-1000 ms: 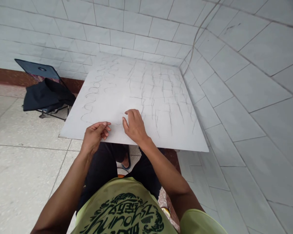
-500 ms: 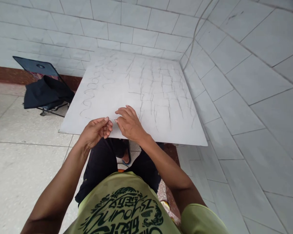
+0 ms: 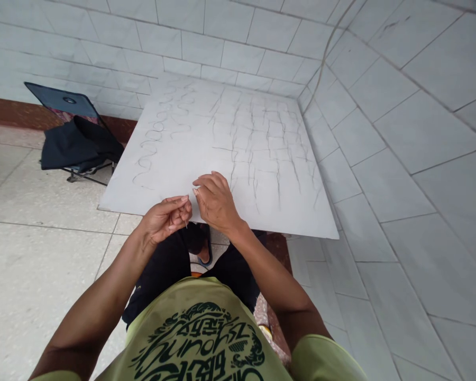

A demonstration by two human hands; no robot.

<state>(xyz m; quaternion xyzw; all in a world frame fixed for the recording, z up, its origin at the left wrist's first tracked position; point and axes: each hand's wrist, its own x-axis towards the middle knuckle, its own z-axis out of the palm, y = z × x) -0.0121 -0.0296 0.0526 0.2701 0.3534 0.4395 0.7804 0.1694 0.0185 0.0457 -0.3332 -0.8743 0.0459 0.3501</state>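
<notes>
A large white board (image 3: 222,132) lies in front of me, with several thin dark strands laid on it in wavy and straight rows. My left hand (image 3: 164,219) hovers at the board's near edge, fingers pinched on a thin needle-like piece that pokes down from the fingertips. My right hand (image 3: 216,201) is just to its right, fingers curled and pinched close to the left fingertips, over the board's near edge. What the right fingers hold is too fine to make out.
A folding chair (image 3: 69,129) with dark cloth on it stands at the left by the tiled wall. A tiled wall (image 3: 400,132) runs along the board's right side. My dark-trousered legs are under the board's near edge.
My two hands have come together at the board's near edge; the right hand left the board surface and drew toward the left fingertips. The view shifted slightly.
</notes>
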